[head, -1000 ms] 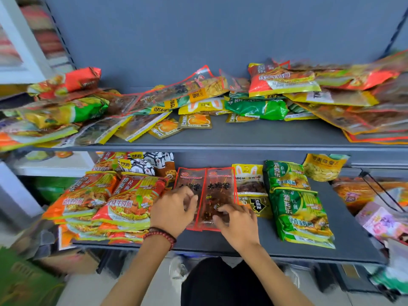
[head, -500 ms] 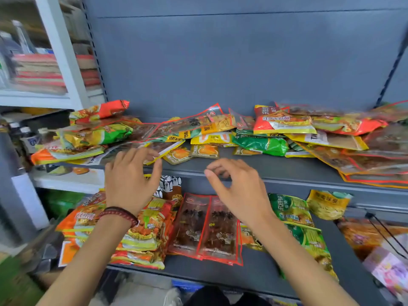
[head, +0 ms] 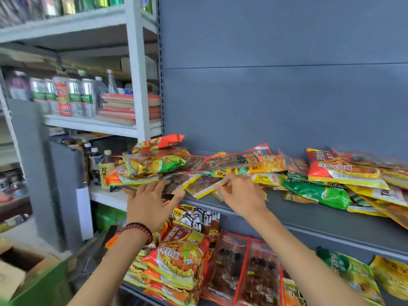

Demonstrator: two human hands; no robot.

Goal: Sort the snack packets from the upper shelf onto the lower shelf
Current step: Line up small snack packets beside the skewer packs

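A jumble of snack packets (head: 254, 166) covers the grey upper shelf (head: 309, 215). My left hand (head: 150, 204) reaches up with fingers spread, its tips touching a dark packet (head: 176, 182) at the shelf's front edge. My right hand (head: 240, 195) has its fingers curled on a yellow-edged packet (head: 203, 186) beside it; whether it pinches the packet is unclear. On the lower shelf lie sorted stacks: orange noodle packets (head: 178, 259), two red-framed dark packets (head: 245, 270) and green packets (head: 344, 272).
A white rack (head: 134, 85) to the left holds bottles (head: 72, 98) and stacked books (head: 130, 109). A cardboard box (head: 19, 272) and a green carton (head: 44, 288) sit on the floor at lower left. The grey back panel (head: 287, 96) rises behind the shelf.
Both hands left the red-framed packets on the lower shelf and rose to the front of the upper shelf. The view tilted upward and to the left.
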